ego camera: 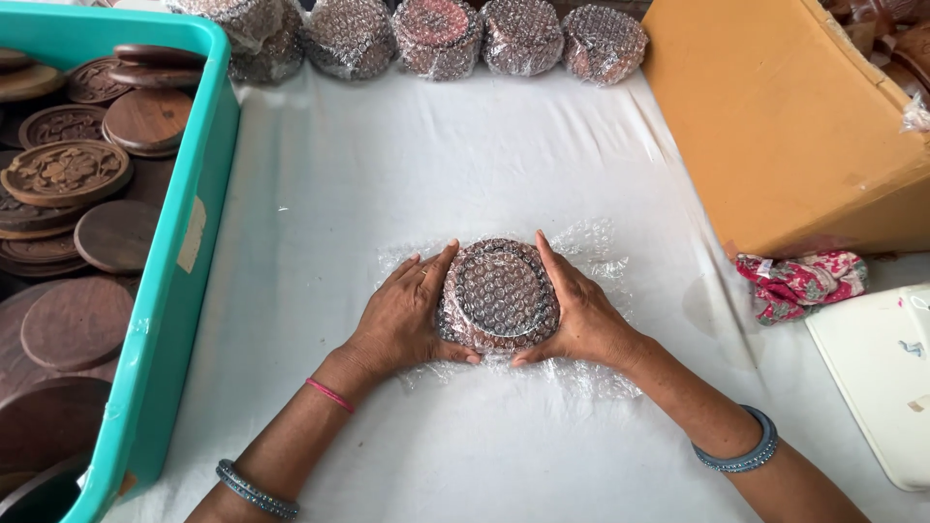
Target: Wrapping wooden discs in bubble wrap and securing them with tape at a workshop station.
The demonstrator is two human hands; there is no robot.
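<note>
Two hands at work | your left hand (402, 315) and right hand (581, 315) press bubble wrap (591, 247) around a round carved wooden piece (497, 293) | step: wrapping | next likely calls for tucking loose edges under.

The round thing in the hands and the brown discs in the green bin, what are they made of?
The wrapped round piece wears clear bubble wrap, plastic by its shiny bumps; what's underneath looks brown, perhaps wood. The discs look like dark matte wood, some carved with flower patterns. The bin looks like smooth teal plastic.
</note>
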